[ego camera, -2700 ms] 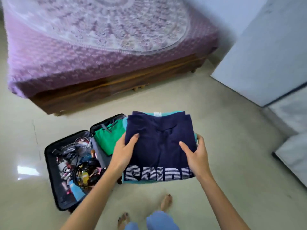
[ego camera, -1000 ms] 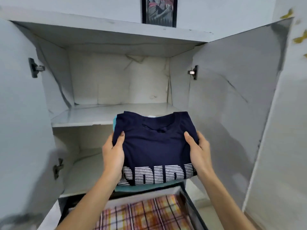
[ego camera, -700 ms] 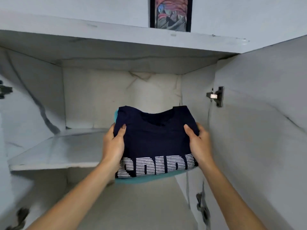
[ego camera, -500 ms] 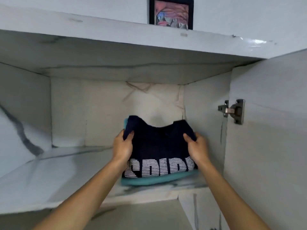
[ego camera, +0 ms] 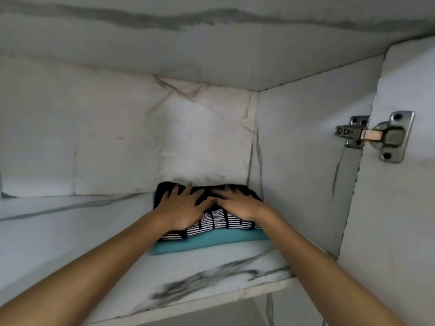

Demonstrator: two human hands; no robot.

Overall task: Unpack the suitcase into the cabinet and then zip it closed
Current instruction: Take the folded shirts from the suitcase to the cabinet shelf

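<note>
Glossy marble-look shelf (ego camera: 211, 274), soft matt cloth shirts (ego camera: 211, 242), shiny metal hinge (ego camera: 376, 137).

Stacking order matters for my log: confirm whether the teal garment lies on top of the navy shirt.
No, the navy shirt lies on top, with the teal garment beneath it on the shelf.

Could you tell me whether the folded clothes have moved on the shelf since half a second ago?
Yes. The folded clothes have slid deeper along the shelf, away from its front edge toward the back wall.
</note>
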